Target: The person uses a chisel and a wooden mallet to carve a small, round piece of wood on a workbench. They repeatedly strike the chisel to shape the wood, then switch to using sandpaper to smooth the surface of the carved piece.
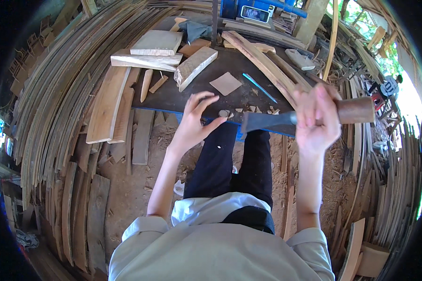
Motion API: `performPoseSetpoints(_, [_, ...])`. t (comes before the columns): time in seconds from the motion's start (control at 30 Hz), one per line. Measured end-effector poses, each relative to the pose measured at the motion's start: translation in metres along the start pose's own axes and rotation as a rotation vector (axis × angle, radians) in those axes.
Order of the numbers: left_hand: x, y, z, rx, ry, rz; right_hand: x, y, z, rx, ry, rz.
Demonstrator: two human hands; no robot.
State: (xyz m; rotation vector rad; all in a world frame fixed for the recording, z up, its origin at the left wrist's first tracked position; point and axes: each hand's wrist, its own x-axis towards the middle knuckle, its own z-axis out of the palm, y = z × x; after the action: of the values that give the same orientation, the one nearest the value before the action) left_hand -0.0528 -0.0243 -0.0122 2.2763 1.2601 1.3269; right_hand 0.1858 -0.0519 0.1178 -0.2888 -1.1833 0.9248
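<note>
Place: woodworking workshop, partly open to outdoors
Planks (61, 93): long, stacked along 2 sides
Workbench (173, 99): dark top bearing sawn wood blocks (197, 68) and small chips (275, 112)
Chisel (269, 121): flat metal blade, wooden handle
Floor (126, 196): brown earth, littered with wood scraps (159, 119)
Upper right: bright greenery (361, 23) outside

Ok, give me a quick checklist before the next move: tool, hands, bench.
1. Chisel gripped in the right hand: ok.
2. Left hand out of the blade's line: not ok, the blade points toward that side.
3. Small round piece grasped: not ok, left fingers look open, thumb close by.
4. Bench edge free of wood chips: not ok.
5. Blade sharpness: cannot tell.
</note>
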Motion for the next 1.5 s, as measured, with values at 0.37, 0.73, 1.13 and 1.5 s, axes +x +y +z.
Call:
performPoseSetpoints(0.37, [-0.005,-0.014,0.017,-0.019,0.036,0.012,-0.001,0.048,0.030,0.062,0.231,0.058])
performPoseSetpoints(0.73, [-0.005,-0.013,0.018,-0.057,0.102,0.011,0.001,0.053,0.030,0.012,0.235,0.096])
performPoseSetpoints(1.13, [-0.009,-0.016,0.016,-0.304,0.249,-0.070,0.031,0.058,0.031,-0.108,0.202,0.238])
performPoseSetpoints(1.5, [-0.005,-0.004,0.017,0.013,0.028,0.078,0.034,0.062,-0.005,0.055,0.237,0.166])
